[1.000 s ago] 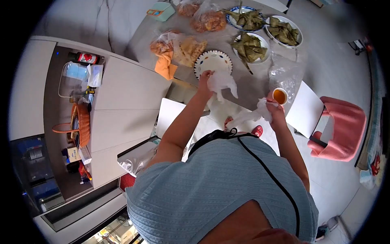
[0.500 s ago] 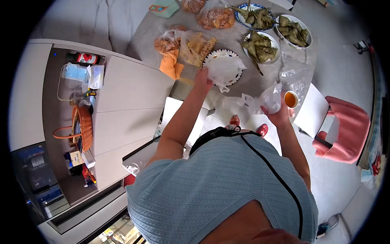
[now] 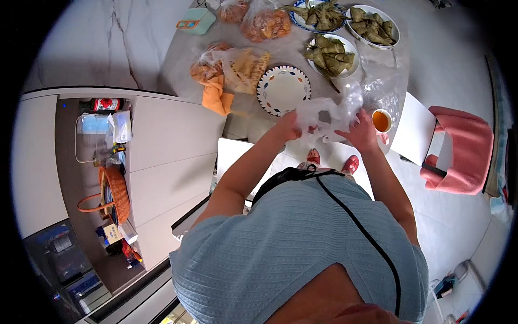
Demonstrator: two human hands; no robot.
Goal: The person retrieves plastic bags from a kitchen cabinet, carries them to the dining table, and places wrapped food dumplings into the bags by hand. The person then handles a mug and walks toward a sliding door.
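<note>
A crumpled clear plastic bag (image 3: 324, 112) stretches between my two hands at the near edge of the table. My left hand (image 3: 290, 126) is closed on its left end, fingertips partly hidden by the plastic. At the other end, my right hand (image 3: 362, 133) grips the bag, with the thumb pointing left. A white plate (image 3: 284, 90) with a patterned dark rim lies bare just beyond my left hand. Right beside my right hand stands a cup of orange-brown liquid (image 3: 381, 121).
Leaf-wrapped dumplings (image 3: 332, 56) fill several dishes at the back right. Bagged food (image 3: 245, 69), an orange cloth (image 3: 216, 96) and a green container (image 3: 196, 21) occupy the left side. More clear plastic (image 3: 382, 89) lies near the cup. A chair with a pink cover (image 3: 458, 148) stands right.
My left hand has moved right and toward me, drawing the plastic off the plate, which is now uncovered. Both hands are closer together with the bag between them.
</note>
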